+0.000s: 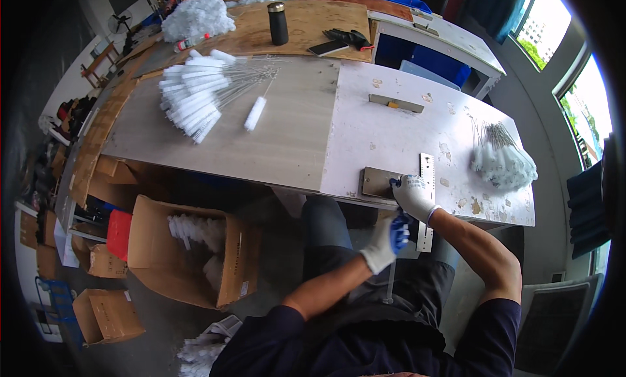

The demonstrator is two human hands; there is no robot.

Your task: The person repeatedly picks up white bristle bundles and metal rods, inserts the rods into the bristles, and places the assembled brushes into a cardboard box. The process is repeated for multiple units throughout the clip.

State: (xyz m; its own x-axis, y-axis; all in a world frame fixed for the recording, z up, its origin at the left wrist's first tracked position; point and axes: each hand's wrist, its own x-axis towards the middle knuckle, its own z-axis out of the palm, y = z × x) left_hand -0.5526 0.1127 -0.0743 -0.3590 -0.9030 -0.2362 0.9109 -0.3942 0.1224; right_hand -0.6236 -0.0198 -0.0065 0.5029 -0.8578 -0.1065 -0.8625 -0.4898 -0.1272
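Observation:
Both my hands wear white gloves with blue fingertips. My right hand [412, 194] is curled over the right end of a flat grey metal block [376, 181] at the table's near edge, beside a metal ruler [426, 204] that overhangs the edge. Just below the edge, my left hand [387, 241] is closed around a thin pale rod-like brush [390, 282] that hangs down over my lap. A heap of white wire-stemmed brushes [503, 160] lies to the right of my right hand.
A large fan of white brushes [192, 98] and one loose brush [255, 113] lie at the far left. A small metal bar [395, 103] rests mid-table. Behind stand a black bottle [278, 23], a phone [328, 47] and black gloves [349, 36]. An open cardboard box [186, 250] with brushes stands on the floor at the left.

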